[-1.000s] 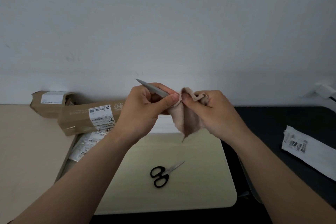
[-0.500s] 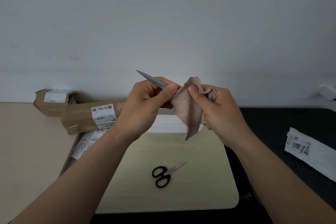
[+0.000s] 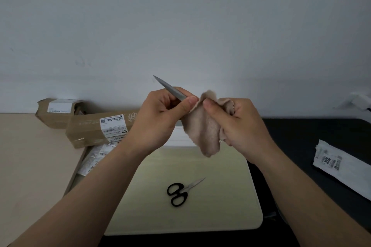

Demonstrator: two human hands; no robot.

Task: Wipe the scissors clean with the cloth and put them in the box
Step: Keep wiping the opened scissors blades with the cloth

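Observation:
My left hand (image 3: 160, 120) grips a pair of scissors whose grey blades (image 3: 169, 88) stick out up and to the left; the handles are hidden inside the cloth and my hands. My right hand (image 3: 239, 124) holds a beige cloth (image 3: 204, 132) bunched around the lower part of those scissors, with a flap hanging down. A second, small pair of scissors with black handles (image 3: 179, 192) lies shut on the pale board (image 3: 220, 206) below my hands. A white box (image 3: 180, 136) shows partly behind my hands.
Two brown cardboard parcels (image 3: 96, 128) with shipping labels lie at the back left, with plastic mailers (image 3: 96, 158) under them. A white mailer bag (image 3: 339, 166) lies on the dark table (image 3: 305, 134) at right. A grey wall stands behind.
Both hands have risen slightly with the scissors and cloth. The cloth has shifted along the blades, and the blade tip points higher against the wall.

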